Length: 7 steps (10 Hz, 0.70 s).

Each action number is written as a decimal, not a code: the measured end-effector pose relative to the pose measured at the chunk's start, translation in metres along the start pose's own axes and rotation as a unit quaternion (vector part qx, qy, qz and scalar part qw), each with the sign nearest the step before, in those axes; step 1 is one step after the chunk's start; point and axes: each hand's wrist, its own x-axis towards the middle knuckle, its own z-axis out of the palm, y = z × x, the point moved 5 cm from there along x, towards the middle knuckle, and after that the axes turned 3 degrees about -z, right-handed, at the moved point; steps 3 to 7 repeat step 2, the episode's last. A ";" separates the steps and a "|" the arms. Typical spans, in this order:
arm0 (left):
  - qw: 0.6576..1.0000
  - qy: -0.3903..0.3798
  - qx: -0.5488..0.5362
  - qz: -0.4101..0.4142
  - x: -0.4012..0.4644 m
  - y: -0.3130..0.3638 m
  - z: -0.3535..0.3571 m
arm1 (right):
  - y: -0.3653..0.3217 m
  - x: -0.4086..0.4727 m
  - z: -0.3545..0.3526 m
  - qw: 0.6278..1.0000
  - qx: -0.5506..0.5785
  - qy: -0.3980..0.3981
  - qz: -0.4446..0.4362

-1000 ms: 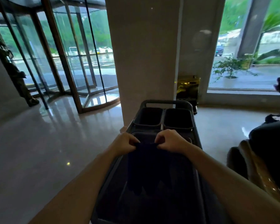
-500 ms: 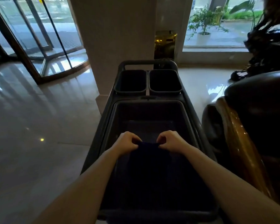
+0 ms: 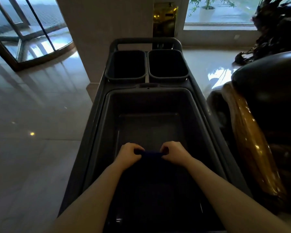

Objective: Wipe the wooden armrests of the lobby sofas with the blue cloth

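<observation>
Item: blue cloth point(image 3: 150, 165), dark, hanging over the large tub point(image 3: 148, 98) of the grey cart point(image 3: 97, 115). I am pinching its top edge with my left hand point(image 3: 128, 154) and right hand point(image 3: 174, 153), fingers curled round the fabric. Handling, as I am judging it: light, soft, limp, not fragile; best bunched in one palm for wiping. Destination: glossy wooden armrest point(image 3: 252, 148) of the dark sofa point(image 3: 272, 91), just beside the cart on my right.

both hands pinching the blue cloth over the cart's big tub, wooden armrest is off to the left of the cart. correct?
Not quite: the head view shows the wooden armrest right of the cart. Both the left hand and right hand do pinch the blue cloth over the big tub.
</observation>
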 end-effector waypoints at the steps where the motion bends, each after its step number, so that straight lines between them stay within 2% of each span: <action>1: 1.000 -0.007 -0.012 0.005 0.006 0.000 -0.002 | 0.003 0.006 -0.001 1.000 0.008 -0.017 0.007; 2: 1.000 -0.025 -0.014 0.005 0.008 0.008 -0.007 | 0.000 0.009 -0.008 0.999 0.010 -0.037 0.015; 7: 1.000 -0.025 -0.014 0.005 0.008 0.008 -0.007 | 0.000 0.009 -0.008 0.999 0.010 -0.037 0.015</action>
